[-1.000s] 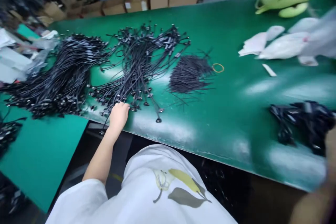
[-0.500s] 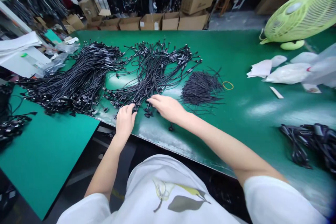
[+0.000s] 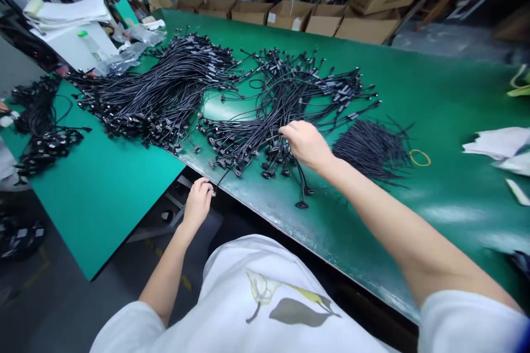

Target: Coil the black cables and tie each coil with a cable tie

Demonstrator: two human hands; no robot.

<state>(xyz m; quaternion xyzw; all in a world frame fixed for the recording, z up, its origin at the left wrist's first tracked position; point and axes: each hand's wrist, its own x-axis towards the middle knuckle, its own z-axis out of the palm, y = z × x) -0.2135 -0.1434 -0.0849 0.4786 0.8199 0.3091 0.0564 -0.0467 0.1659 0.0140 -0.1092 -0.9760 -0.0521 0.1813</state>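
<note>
The fingers of the left hand (image 3: 199,201) are pinched on the connector end of one black cable (image 3: 222,178), just off the near edge of the worktop (image 3: 372,220); from there the cable runs up to the right, into the middle pile of cables (image 3: 281,105). The fingers of the right hand (image 3: 306,140) are drawn together, touching cables on the near right part of that pile; whether they grip one, I cannot tell. Loose connector ends (image 3: 269,171) lie between the hands and below the right one. Left of the middle pile lies a larger heap of black cables (image 3: 161,83); to the right, just beyond the right wrist, are a bundle of thin dark strips (image 3: 370,146) and a yellow band (image 3: 420,165). Open cardboard boxes (image 3: 290,14) line the far edge.
</note>
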